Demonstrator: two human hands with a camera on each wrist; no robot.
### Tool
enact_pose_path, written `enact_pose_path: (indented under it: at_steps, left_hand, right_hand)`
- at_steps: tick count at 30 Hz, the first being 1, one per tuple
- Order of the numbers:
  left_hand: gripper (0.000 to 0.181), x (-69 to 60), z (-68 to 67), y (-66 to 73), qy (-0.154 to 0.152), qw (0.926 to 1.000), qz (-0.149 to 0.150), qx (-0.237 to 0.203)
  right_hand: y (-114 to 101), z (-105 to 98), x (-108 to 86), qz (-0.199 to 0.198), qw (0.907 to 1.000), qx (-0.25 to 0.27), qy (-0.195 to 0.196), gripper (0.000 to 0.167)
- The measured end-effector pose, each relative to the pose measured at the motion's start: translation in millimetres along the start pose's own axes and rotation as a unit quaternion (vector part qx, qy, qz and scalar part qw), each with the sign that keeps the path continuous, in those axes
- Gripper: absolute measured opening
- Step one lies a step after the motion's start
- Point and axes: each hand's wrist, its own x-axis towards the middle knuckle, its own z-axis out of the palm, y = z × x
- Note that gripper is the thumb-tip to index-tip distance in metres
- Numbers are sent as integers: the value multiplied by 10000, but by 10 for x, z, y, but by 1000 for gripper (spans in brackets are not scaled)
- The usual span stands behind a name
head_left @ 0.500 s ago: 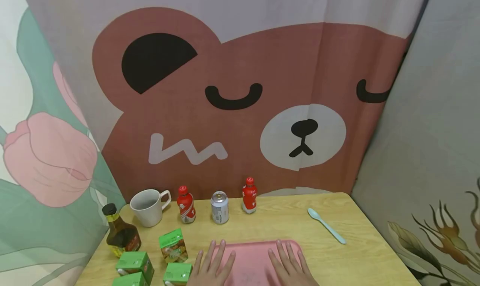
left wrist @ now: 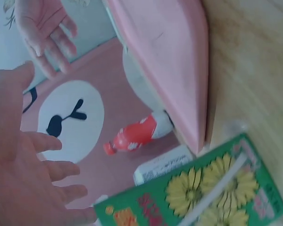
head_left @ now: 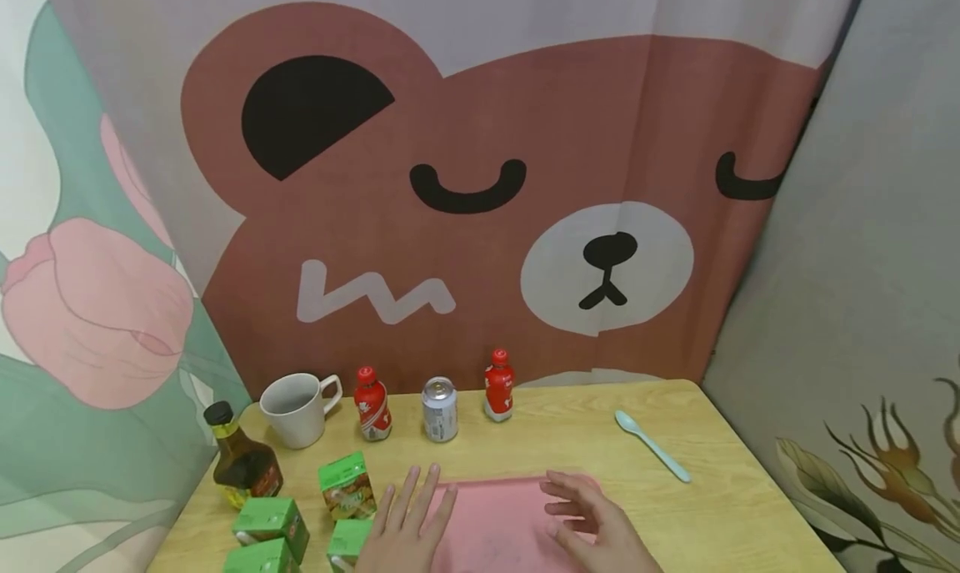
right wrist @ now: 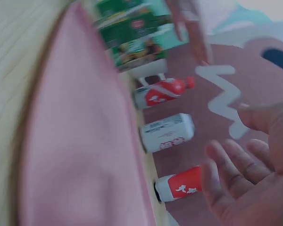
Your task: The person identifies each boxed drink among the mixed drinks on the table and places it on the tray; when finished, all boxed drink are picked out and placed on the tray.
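Observation:
Both hands are over the near part of the table, holding nothing. My left hand (head_left: 405, 527), fingers spread, is above the left edge of the pink tray (head_left: 491, 515), beside a green box (head_left: 349, 541). The left wrist view shows the left palm (left wrist: 19, 165) near a green box with yellow flowers (left wrist: 217, 188). Over the tray's right side, my right hand (head_left: 596, 527) has its fingers relaxed and slightly bent. In the right wrist view the right hand (right wrist: 254, 179) hangs beside the tray (right wrist: 80, 132), its fingers apart.
Along the back stand a grey mug (head_left: 295, 412), a red bottle (head_left: 372, 406), a can (head_left: 440, 410) and another red bottle (head_left: 498, 387). A dark sauce bottle (head_left: 243, 460) and more green boxes (head_left: 272, 525) are at left. A light blue spoon (head_left: 652, 446) lies at right.
My right hand has turned sideways, its spread fingers now bent. My left hand has shifted slightly left and up. The head view has tilted slightly.

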Motion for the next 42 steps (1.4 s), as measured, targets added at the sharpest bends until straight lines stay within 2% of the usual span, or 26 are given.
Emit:
enact_pose_path:
  at_steps: [1, 3, 8, 10, 14, 17, 19, 22, 27, 29, 31, 33, 37, 39, 42]
  left_hand:
    - [91, -3, -43, -24, -40, 9999, -79, -63]
    - [90, -18, -136, -75, -198, 9990, -284, -267]
    - [83, -130, -253, -303, -199, 9974, -486, -486]
    - [81, -182, -294, -403, -351, 9966, -537, -519]
    - [78, -265, -366, -598, -966, 9903, -601, -797]
    - [76, -299, -394, -731, -1440, 9811, -577, -1157]
    - [76, -313, -396, -802, -1645, 9763, -527, -1307]
    - [73, -331, -383, -874, -1823, 9707, -483, -1487]
    - [61, -343, -354, -909, -1912, 9687, -471, -1513]
    - [57, -340, -343, -901, -1842, 9716, -516, -1390]
    - [55, -335, -335, -887, -1764, 9737, -656, -1283]
    - [55, -338, -327, -867, -1652, 9753, -831, -1208]
    - [62, -380, -300, -836, -1434, 9738, -1173, -1322]
    - [62, -418, -266, -825, -1192, 9742, -1203, -1492]
    - [59, -486, -191, -823, -651, 9735, -1078, -1910]
  right_hand:
    - [-14, -45, 23, 189, 9989, 426, 21, 56]
    - [-21, -152, 55, 841, 9888, 1235, 51, 52]
    - [115, -473, 53, 1761, 9526, 2480, -79, 41]
    - [220, -596, 28, 1963, 9377, 2858, -206, 36]
    - [468, -804, -41, 2381, 9063, 3469, -394, 30]
    - [629, -906, -100, 2624, 8938, 3607, -473, 30]
    - [702, -946, -134, 2701, 8940, 3540, -504, 31]
    - [762, -972, -165, 2812, 9003, 3280, -539, 35]
    - [786, -964, -183, 2967, 9059, 2918, -787, 40]
    - [792, -949, -176, 2949, 9082, 2837, -882, 40]
    - [796, -935, -167, 2909, 9143, 2680, -873, 41]
    - [802, -911, -155, 2813, 9237, 2477, -785, 40]
    - [804, -874, -136, 2669, 9397, 2079, -497, 38]
    - [810, -868, -131, 2652, 9418, 2024, -421, 37]
    - [830, -866, -131, 2645, 9443, 1922, -374, 35]
